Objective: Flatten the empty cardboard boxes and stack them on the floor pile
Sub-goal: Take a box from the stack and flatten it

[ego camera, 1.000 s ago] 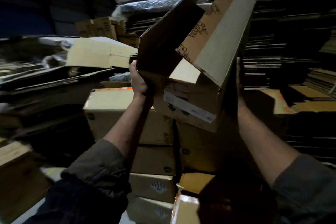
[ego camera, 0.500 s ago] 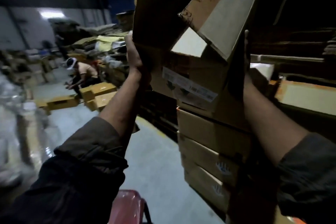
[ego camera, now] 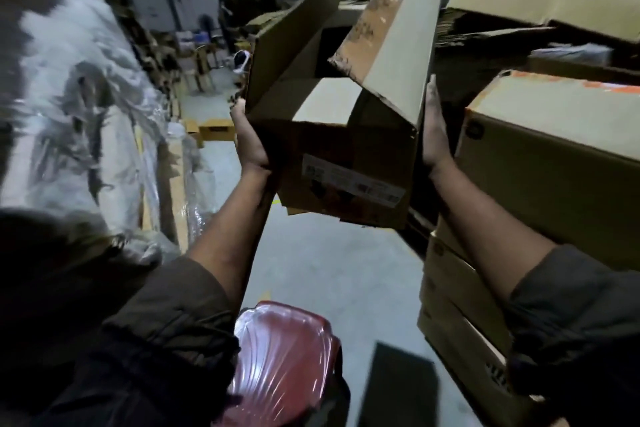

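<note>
Left hand [ego camera: 250,142] and right hand [ego camera: 434,135] press flat against opposite sides of the open cardboard box [ego camera: 341,146], held in the air at chest height; fingertips hidden behind the box, so how each grip closes is unclear. Stacked boxes [ego camera: 540,163] right, partly cut off. Blurred plastic wrap [ego camera: 79,107] left. Grey concrete floor [ego camera: 322,270], dim warehouse. Red wrapped object [ego camera: 284,357] below, unclear what. Versus earlier: box lower, tilted toward camera, view swung left down the aisle.
</note>
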### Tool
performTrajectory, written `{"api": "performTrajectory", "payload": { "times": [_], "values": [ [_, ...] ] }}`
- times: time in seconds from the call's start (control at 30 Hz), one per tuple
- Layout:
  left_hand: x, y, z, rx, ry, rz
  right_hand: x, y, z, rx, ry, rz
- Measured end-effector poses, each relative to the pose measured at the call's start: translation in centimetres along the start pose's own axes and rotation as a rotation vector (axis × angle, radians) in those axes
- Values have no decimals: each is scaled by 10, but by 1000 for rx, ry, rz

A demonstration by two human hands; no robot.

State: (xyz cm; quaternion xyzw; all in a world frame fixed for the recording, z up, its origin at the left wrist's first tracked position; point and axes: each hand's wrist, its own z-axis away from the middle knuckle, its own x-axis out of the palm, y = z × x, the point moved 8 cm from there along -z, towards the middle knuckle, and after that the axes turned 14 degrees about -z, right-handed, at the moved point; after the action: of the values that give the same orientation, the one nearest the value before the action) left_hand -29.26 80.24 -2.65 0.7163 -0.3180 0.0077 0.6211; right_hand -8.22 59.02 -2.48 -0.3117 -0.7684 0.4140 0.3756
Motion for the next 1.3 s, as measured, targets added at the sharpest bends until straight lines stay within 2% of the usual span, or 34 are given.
{"api": "performTrajectory", "payload": {
  "times": [0.07,0.27,0.37,0.67,0.83,0.93,1.1,1.2,1.3],
  "values": [
    [-22,-27,-11,-88,62,-21,9,26,-4,-4,-74,-27],
    [-55,-100,-30,-224,184,-118,19,144,-32,217,-155,0],
    [-68,-145,-52,-267,282,-157,22,180,-52,280,-190,-19],
    [-29,-233,-102,-370,493,-238,9,259,-143,385,-244,-62],
    [-16,-271,-134,-366,578,-324,10,311,-181,548,-320,-232],
    [-10,-300,-163,-395,491,-444,9,331,-202,608,-313,-286],
    [26,-331,-211,-339,189,-627,-6,375,-242,701,-182,-269],
    [32,-358,-244,-330,166,-719,-10,406,-262,708,-147,-226],
    [27,-394,-288,-375,206,-693,-5,441,-280,671,-149,-146]
  ]
}}
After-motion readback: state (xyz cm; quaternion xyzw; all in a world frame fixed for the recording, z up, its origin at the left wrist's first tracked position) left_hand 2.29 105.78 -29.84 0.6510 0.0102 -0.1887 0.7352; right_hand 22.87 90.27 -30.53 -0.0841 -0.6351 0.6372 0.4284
